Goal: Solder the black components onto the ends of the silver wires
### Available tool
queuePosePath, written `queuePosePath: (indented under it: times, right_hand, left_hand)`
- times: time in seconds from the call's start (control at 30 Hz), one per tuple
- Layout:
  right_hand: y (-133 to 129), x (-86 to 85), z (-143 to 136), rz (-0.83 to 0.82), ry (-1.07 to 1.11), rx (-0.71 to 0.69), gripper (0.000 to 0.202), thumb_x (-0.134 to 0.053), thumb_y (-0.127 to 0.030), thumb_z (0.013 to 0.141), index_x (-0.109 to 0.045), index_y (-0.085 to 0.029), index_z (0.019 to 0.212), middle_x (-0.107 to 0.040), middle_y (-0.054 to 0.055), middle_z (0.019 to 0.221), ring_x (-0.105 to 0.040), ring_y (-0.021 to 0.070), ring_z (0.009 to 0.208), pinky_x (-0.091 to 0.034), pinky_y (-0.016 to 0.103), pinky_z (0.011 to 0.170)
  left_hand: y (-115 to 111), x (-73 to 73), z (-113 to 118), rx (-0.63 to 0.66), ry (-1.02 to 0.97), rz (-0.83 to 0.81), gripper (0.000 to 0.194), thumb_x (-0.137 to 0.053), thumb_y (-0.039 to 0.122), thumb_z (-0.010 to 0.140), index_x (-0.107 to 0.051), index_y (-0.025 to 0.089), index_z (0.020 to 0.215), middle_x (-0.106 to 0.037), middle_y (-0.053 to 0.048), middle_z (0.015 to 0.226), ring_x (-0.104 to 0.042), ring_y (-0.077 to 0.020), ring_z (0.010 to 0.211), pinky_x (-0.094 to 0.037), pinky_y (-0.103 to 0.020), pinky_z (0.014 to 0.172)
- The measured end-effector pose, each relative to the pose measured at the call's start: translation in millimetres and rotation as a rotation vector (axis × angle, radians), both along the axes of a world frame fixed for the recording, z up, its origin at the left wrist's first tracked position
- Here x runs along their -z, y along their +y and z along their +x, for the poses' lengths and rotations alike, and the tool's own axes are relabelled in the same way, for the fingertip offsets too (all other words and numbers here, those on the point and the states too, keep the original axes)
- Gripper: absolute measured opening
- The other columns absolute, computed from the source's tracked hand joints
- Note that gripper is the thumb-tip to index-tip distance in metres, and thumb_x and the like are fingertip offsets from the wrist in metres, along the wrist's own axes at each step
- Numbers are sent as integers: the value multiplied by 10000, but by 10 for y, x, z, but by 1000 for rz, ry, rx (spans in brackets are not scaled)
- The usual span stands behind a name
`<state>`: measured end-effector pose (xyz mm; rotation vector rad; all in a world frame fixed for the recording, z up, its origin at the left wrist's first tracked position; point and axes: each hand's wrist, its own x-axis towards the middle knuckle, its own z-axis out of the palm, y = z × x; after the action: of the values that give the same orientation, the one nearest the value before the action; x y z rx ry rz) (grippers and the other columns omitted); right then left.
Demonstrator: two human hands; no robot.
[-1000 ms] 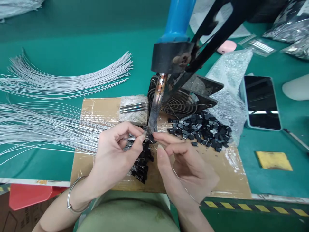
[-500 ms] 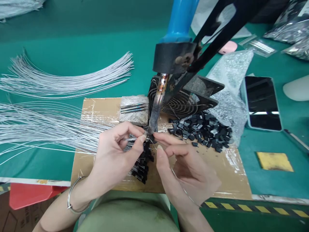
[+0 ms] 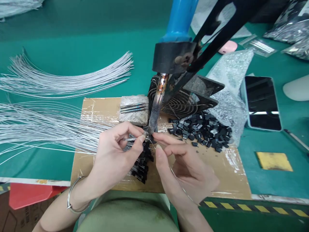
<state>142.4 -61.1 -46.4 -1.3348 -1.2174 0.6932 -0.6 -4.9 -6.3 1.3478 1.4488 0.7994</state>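
Observation:
My left hand (image 3: 118, 158) pinches a thin grey-white cable (image 3: 130, 139) between thumb and forefinger, its end right by the hot tip of the soldering iron (image 3: 156, 108). From the right, my right hand (image 3: 185, 170) grips a strand of solder wire (image 3: 183, 190), which crosses the palm and runs out past the fingertips toward the iron's tip. The fingers hide the exact joint, so contact there is hard to make out. Below my left fingers lie several black connectors on cable ends (image 3: 142, 169).
Loose black connector pieces (image 3: 205, 132) are heaped on the cardboard (image 3: 231, 180), before a black fan (image 3: 181, 104). Grey-white cable bundles (image 3: 48, 125) spread leftward. A block with metal rods (image 3: 134, 119) sits behind my left hand. At right are a phone (image 3: 263, 103) and yellow sponge (image 3: 275, 161).
My right hand has shifted very slightly left, bringing the solder wire a little closer to the iron's tip. My left hand and the iron stay practically still.

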Motion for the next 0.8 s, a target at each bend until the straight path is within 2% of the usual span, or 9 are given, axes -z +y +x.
queuePosePath:
  times: [0.23, 0.63, 0.8]
  right_hand:
    - [0, -2, 3, 5, -12, 5, 195, -727, -42, 882, -665, -227, 868, -830, 77, 1134, -813, 230, 1059, -658, 351, 936]
    - [-6, 43, -17, 43, 22, 42, 172, -755, -66, 867, -685, -223, 869, -832, 56, 1113, -814, 228, 1028, -656, 339, 911]
    - [7, 20, -5, 18, -18, 9, 197, -737, -59, 877, -672, -245, 878, -832, 52, 1122, -815, 238, 1037, -669, 352, 882]
  left_hand:
    - [-14, -6, -9, 15, 0, 3, 109, -702, 157, 868, -683, 185, 764, -765, -32, 855, -629, -133, 686, -415, -233, 535]
    - [-8, -9, -8, 28, 5, 21, 107, -704, 150, 872, -692, 182, 771, -764, -25, 854, -586, -118, 660, -359, -238, 516]
    - [-1, -12, 3, 20, 6, 7, 104, -710, 158, 863, -692, 180, 763, -762, -32, 841, -588, -122, 648, -364, -241, 512]
